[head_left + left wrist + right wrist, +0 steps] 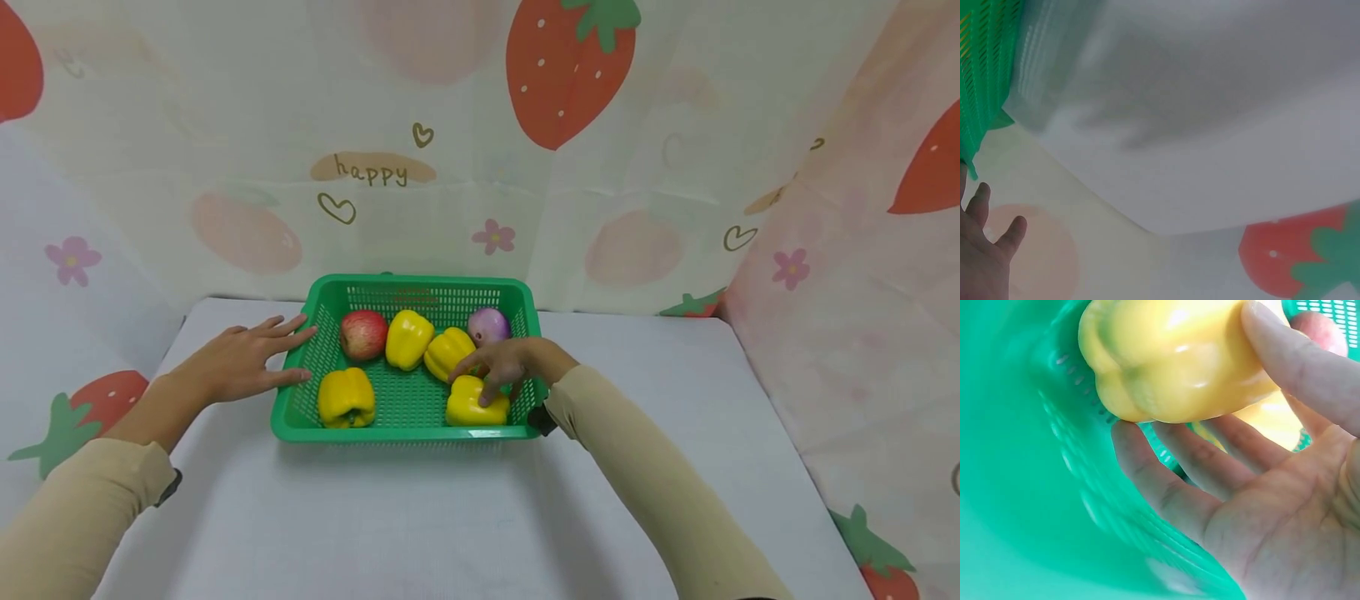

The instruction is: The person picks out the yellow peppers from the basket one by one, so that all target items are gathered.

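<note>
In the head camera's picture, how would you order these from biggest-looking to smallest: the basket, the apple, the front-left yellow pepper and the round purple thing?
1. Green basket, by far
2. Front-left yellow pepper
3. Red apple
4. Round purple thing, judged by what shows; part may be hidden

The basket [405, 434] on the table [360, 525] holds a pepper [463, 408] front-right, an apple [364, 335] back-left.

A white table [360, 533] with a finely woven-looking top carries a green plastic basket [420, 434], which sits upright near the far edge, left of the middle. Soft shadows fall across the tabletop in front.
</note>
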### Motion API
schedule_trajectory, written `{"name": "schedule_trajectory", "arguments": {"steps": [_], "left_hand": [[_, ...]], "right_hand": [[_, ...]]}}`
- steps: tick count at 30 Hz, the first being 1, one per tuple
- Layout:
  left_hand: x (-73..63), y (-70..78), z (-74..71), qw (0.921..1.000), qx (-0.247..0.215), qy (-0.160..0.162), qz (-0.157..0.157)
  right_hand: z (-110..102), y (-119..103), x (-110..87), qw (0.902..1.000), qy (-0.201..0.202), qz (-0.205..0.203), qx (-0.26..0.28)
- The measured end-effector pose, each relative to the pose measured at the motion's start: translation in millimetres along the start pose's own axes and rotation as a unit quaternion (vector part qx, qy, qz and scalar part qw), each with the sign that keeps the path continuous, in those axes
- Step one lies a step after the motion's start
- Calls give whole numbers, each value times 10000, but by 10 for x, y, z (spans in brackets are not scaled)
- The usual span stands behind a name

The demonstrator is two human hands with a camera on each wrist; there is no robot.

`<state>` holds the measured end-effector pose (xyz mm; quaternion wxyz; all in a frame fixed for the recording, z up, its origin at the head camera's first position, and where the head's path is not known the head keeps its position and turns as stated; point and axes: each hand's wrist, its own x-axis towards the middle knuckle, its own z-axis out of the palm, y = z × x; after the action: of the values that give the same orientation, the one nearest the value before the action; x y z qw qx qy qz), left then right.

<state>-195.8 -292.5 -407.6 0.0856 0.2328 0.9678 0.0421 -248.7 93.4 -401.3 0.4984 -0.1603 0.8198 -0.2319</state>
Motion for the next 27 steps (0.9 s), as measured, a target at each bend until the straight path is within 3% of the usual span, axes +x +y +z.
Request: {"name": "schedule_trajectory", "arguments": {"steps": [13,21,27], "left_hand": [[-3,5,-1,10000,12,-20,-6],[-29,-2,0,10000,89,12,16],[-2,6,-1,10000,85,18,31]], "right_hand": [[-280,-104,-287,9992,-54,-326,-242],[-551,-55,-537,9979,204,-599,-110],[-758,40,-796,9966,564,-581,164]]}}
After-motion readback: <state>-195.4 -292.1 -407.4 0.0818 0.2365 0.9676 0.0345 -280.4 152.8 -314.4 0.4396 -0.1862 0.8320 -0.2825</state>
